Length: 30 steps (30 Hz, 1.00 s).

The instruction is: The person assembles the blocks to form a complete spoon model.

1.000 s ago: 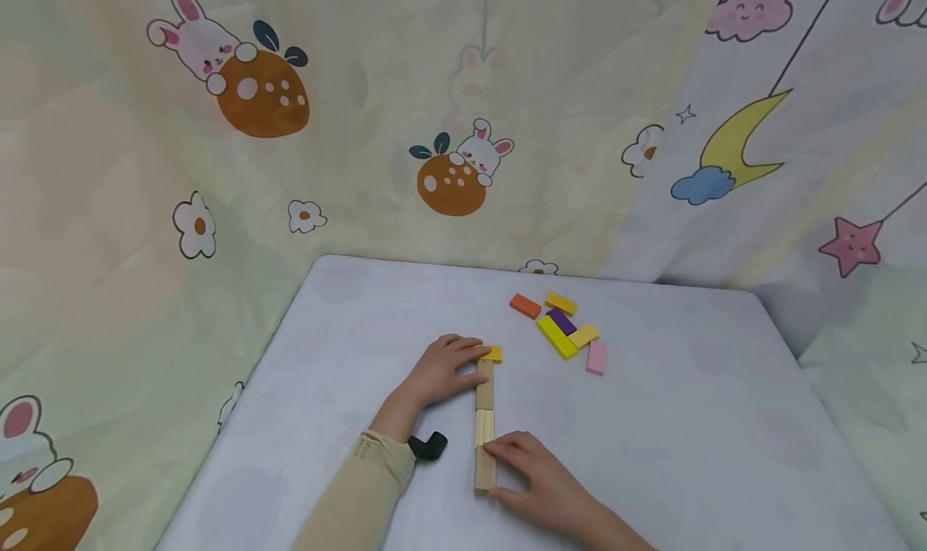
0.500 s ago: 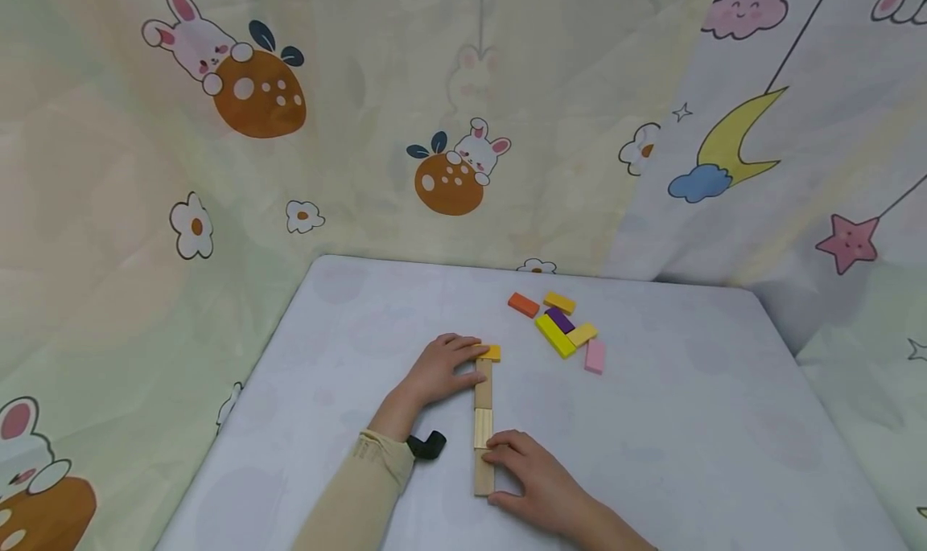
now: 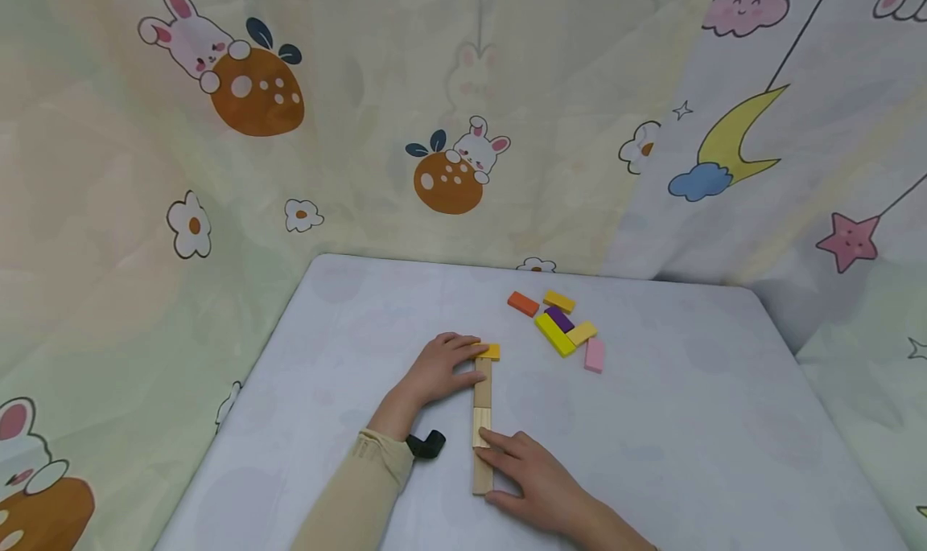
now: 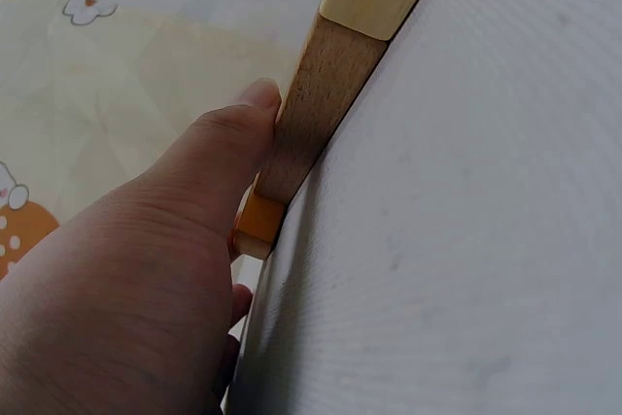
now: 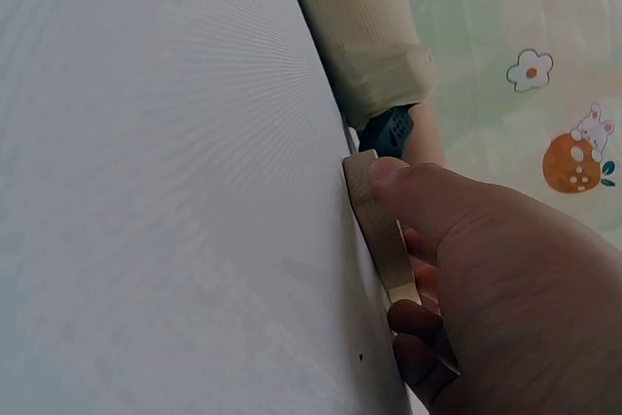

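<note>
A straight row of blocks lies on the table, seen in the head view. At its far end an orange block (image 3: 492, 351) lies crosswise, followed by a tan wooden block (image 3: 483, 384), a paler wooden block (image 3: 480, 419) and a nearest wooden block (image 3: 481, 482). My left hand (image 3: 438, 370) rests its fingertips on the orange block, and its thumb touches the tan block's side. With thumb and a finger my right hand (image 3: 539, 483) holds the nearest block, while its index finger touches the paler one. The right wrist view shows the thumb at the wooden block's end (image 5: 374, 225).
Beyond the row, to the right, lies a loose group of blocks: orange-red (image 3: 523, 304), golden (image 3: 559, 301), purple (image 3: 560, 319), bright yellow (image 3: 554, 335), pale yellow (image 3: 582, 333) and pink (image 3: 595, 355). A black device (image 3: 427, 445) sits at the left wrist. Printed cloth (image 3: 362, 133) hangs behind the table.
My right index finger has shifted left from the edge of the row onto the paler block. The left hand stays in place, and so do the loose blocks.
</note>
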{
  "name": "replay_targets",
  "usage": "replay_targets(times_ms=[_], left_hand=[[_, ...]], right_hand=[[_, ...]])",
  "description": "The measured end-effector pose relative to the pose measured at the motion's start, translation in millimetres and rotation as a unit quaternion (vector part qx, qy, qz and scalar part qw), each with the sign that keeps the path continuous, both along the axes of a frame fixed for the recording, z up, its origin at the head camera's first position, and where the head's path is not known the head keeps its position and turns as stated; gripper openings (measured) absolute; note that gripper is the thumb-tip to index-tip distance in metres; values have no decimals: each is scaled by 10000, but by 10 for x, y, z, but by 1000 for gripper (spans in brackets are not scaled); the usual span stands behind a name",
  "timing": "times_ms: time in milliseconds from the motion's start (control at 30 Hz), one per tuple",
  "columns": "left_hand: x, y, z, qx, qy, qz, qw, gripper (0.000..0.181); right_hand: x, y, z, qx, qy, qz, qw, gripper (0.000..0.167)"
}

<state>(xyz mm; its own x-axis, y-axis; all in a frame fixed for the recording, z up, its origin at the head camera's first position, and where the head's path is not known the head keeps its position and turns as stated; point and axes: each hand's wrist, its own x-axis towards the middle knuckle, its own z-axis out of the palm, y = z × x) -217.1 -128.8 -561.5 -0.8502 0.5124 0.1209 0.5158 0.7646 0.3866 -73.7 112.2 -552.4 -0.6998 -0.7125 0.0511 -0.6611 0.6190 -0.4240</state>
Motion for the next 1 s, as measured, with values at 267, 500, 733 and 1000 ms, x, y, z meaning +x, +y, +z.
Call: replay_targets(times_ms=[267,500,733,1000], left_hand=[[-14,0,-16,-52,47,35,10000,58],[-18,-2,-23,-89,-3,41,10000,58],[-15,0,-30,-99,-39,49,9999,59],[-7,2,-9,-75,-106,38,9999,59]], right_hand=[[-13,3,3,-93,13,68,9999,59],[-21,5,-31,-206,33,66,9998,59],[-25,11,-28,-214,-74,5,9997,58],[-138,85,116,-365,-745,-826,9931,42]])
